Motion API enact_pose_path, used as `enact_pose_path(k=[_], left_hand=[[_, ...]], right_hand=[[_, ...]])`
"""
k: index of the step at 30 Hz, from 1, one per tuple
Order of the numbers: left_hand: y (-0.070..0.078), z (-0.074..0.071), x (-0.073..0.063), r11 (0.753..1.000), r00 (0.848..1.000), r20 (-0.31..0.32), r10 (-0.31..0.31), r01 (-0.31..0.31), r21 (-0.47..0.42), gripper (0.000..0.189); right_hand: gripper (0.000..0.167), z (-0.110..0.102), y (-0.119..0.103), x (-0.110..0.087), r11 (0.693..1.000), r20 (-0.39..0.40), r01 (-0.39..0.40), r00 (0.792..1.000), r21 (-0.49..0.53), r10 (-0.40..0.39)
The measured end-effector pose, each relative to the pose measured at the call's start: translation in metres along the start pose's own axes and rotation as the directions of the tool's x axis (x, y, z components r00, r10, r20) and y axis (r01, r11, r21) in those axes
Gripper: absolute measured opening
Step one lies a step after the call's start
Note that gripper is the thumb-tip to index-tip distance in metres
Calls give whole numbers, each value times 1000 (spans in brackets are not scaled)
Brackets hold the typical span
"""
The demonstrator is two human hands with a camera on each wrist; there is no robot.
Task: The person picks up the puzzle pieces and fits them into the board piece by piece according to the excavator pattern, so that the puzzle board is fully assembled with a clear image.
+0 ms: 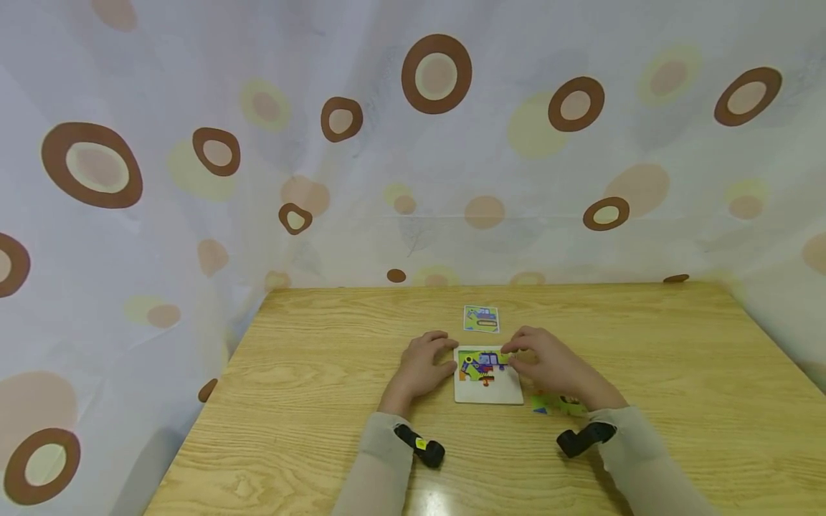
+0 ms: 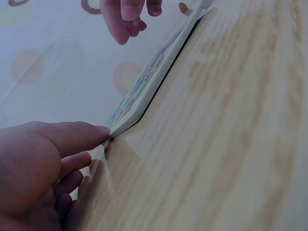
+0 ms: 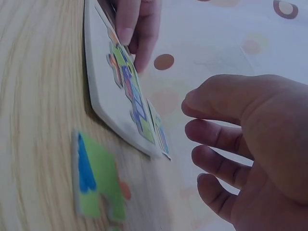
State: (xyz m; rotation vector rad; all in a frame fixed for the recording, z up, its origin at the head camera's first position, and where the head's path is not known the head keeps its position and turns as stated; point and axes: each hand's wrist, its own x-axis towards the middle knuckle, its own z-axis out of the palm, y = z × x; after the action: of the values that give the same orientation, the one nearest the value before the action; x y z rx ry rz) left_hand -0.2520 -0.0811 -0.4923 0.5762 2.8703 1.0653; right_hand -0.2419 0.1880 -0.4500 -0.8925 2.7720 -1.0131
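A white puzzle tray point(image 1: 487, 395) lies flat on the table, its upper part filled with joined pieces point(image 1: 480, 362) picturing a blue and purple digger. Along the tray's left edge rests my left hand point(image 1: 422, 365); in the left wrist view its thumb point(image 2: 86, 137) touches the tray's corner. My right hand point(image 1: 548, 362) hovers over the upper right corner. Its fingers are loosely bent, and nothing shows between them in the right wrist view. Just off the tray's lower right lies a loose green puzzle piece with a blue patch point(image 3: 98, 168).
A small picture card of the digger point(image 1: 481, 319) lies beyond the tray. More loose green pieces point(image 1: 571, 403) are partly hidden under the right wrist. The wooden table point(image 1: 310, 401) ends at a patterned curtain point(image 1: 361, 236) at the back.
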Motion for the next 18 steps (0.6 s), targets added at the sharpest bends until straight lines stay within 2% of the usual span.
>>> enact_pose_path(k=[10,18], left_hand=[[1,-1,-1,1000,1000,0,-8,8,-4,37],[1,0,0,1000,1000,0,-3,3,-1,37]], right_hand=[[22,-21,13,-19,999,-62,-2,998,-45,-1],[24,-35,23,-36,999,-78,-11,997,-53,7]])
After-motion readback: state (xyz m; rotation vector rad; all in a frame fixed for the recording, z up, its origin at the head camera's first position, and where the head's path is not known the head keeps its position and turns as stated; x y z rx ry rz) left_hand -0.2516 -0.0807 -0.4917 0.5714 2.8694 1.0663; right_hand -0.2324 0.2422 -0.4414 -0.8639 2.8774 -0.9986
